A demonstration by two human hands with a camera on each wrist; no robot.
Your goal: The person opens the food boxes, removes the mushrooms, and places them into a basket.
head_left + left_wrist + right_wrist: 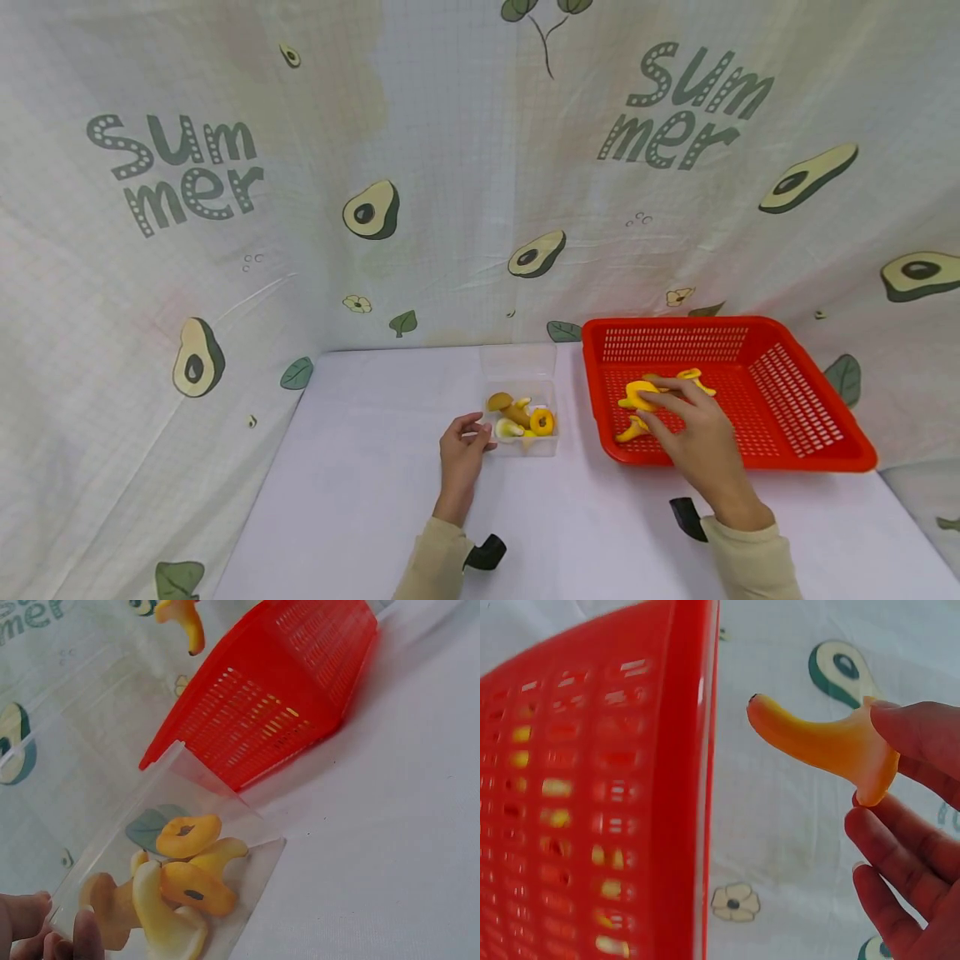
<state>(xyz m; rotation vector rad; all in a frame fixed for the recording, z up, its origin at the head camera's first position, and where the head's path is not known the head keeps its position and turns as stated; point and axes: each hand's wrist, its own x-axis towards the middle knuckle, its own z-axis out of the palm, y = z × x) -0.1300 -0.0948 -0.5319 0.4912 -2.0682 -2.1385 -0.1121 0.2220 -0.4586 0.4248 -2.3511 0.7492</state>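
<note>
My right hand (701, 437) pinches a yellow trumpet-shaped mushroom (810, 739) by its cap between thumb and fingers, over the left part of the red basket (765, 464). In the right wrist view its stem points toward the basket wall. On the table, the left hand (462, 454) grips the left side of a clear plastic box (543, 447). Inside the box lie a brown mushroom (112, 911), a pale cream one (157, 907) and several yellow ones, including a ring-like cap (542, 422).
More yellow mushrooms lie in the basket, one at its front left (633, 430) and another farther back (697, 381). The box's clear lid (517, 361) stands open at the back. A patterned cloth (450, 167) hangs behind the white table (360, 483).
</note>
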